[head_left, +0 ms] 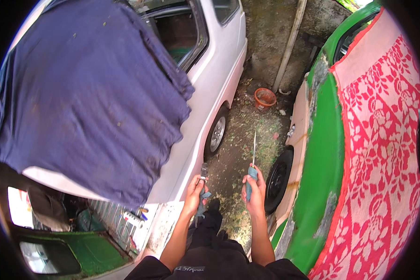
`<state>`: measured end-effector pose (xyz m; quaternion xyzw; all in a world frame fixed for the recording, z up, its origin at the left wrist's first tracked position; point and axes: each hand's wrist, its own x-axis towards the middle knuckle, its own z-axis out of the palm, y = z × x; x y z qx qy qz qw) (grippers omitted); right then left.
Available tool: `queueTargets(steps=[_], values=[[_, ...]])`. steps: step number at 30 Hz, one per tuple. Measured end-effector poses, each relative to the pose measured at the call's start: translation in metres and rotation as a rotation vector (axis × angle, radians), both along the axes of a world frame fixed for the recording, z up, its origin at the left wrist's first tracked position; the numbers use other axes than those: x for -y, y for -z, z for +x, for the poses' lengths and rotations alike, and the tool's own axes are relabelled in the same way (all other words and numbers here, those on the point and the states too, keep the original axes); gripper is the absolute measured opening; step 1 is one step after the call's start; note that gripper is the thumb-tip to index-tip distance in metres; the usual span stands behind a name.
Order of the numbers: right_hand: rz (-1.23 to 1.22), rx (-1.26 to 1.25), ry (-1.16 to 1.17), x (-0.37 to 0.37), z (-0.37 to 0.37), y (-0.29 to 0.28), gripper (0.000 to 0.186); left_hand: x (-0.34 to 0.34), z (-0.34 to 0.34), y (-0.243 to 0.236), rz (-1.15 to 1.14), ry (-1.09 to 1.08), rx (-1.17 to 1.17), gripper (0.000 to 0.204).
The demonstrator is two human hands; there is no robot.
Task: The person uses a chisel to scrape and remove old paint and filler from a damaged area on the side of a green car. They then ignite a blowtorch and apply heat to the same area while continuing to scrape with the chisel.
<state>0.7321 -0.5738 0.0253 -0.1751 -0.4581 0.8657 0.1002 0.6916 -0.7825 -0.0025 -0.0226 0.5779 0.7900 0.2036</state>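
My left hand (192, 196) is closed around a short tool with a grey metal end (204, 171) pointing up; its exact kind is unclear. A scrap of blue-grey cloth (204, 198) hangs from the same grip. In my right hand (257, 191) is a tool with a long, thin, pointed metal shaft (254, 150), held upright. Blue-grey cloth (252, 175) surrounds its lower part, so the handle is hidden. The two hands are apart, at about the same height in front of my body.
On the left stands a white car (214, 74), partly under a dark blue cloth (88, 93). A green car (324, 186) draped with a red-and-pink floral cover (378, 154) is on the right. Between them, a narrow dirt strip (233, 172) leads to an orange-brown pot (265, 97) and a leaning pole (289, 46).
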Motion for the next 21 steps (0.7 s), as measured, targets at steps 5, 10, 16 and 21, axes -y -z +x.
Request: queueTargets(steps=[5,10,16,21], values=[[-0.038,-0.008,-0.079,0.040,0.047,0.007,0.037,0.051,0.070,0.006,-0.005,-0.107,0.014,0.023],[-0.017,0.050,-0.143,0.083,0.091,0.008,0.032,0.097,0.122,0.005,0.036,-0.111,0.005,0.025],[0.011,0.040,-0.157,0.161,0.145,0.017,0.034,0.161,0.158,0.018,0.067,-0.079,-0.001,0.036],[0.029,0.096,-0.165,0.241,0.192,0.046,0.034,0.234,0.193,0.055,0.040,-0.044,-0.004,0.043]])
